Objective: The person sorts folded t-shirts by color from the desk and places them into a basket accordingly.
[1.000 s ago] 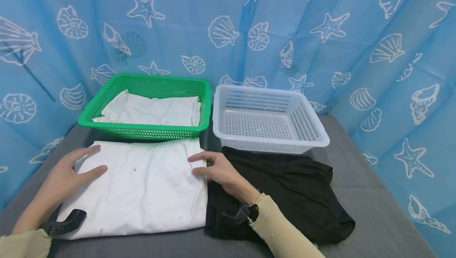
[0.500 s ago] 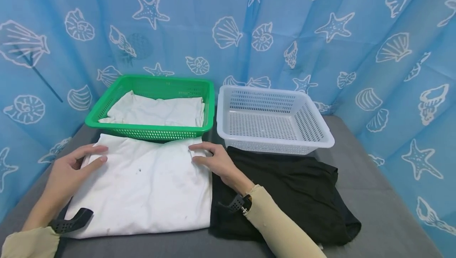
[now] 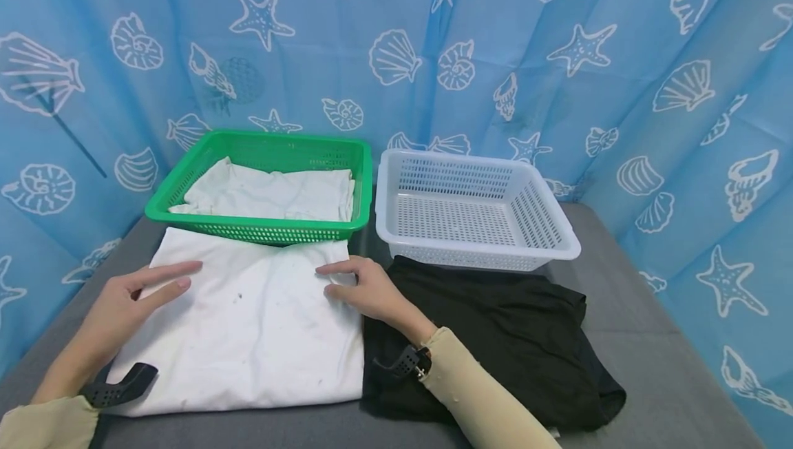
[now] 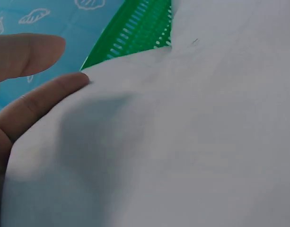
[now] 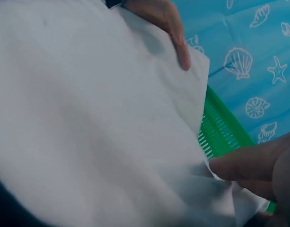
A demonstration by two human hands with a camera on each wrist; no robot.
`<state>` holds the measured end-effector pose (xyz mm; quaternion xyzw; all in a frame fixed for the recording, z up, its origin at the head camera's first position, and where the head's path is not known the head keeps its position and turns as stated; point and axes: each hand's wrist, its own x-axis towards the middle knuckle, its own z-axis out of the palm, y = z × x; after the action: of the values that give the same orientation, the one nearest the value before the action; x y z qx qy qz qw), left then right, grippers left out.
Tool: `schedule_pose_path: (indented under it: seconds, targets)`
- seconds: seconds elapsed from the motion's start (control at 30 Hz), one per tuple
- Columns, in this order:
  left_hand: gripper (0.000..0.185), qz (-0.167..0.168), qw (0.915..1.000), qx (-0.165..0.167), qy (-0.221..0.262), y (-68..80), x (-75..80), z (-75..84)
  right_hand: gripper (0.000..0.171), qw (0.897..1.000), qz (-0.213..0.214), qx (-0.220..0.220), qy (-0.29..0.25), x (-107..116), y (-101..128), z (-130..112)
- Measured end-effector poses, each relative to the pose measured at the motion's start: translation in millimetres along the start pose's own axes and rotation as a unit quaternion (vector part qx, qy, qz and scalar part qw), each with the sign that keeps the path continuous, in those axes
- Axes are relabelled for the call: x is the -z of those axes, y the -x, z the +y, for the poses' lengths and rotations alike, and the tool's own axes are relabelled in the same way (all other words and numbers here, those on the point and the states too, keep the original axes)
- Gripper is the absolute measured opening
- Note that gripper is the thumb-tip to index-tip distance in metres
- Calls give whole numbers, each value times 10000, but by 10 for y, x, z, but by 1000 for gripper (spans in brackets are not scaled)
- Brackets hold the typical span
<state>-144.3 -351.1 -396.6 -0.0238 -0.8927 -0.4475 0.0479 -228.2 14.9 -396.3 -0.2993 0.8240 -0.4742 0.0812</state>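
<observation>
From the head view, my left hand (image 3: 124,297) lies flat with straight fingers on the near-left part of the folded white shirt (image 3: 248,325), which sits on the grey table (image 3: 650,366) just in front of the green basket (image 3: 186,187). My right hand (image 3: 365,290) rests on the shirt's right edge, fingers relaxed, beside the black garment (image 3: 495,325).

At my left wrist, fingers (image 4: 40,99) press the white cloth.

At my right wrist, fingertips (image 5: 244,165) touch the shirt's corner by the green basket.
</observation>
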Motion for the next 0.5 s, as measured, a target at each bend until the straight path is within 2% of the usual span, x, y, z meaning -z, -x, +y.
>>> schedule_pose_path:
  seconds: [0.17, 0.27, 0.37, 0.43, 0.5]
  targets:
    - [45, 703, 9975, 103, -51, 18, 41, -6, 29, 9981, 138, 539, -281, 11, 25, 7]
    - [48, 964, 9950, 208, -135, 17, 54, -22, 29, 9953, 187, 770, -562, 14, 46, 10]
    - [53, 865, 9953, 361, -235, 3, 52, -36, 30, 9953, 144, 770, -564, 9, 66, 6]
    - [59, 582, 9966, 485, -337, -20, 48, -43, 32, 9971, 87, 607, -461, 2, 77, 2]
    - [67, 145, 9967, 629, -484, -45, 53, -50, 34, 9990, 68, 377, -246, -13, 87, 1]
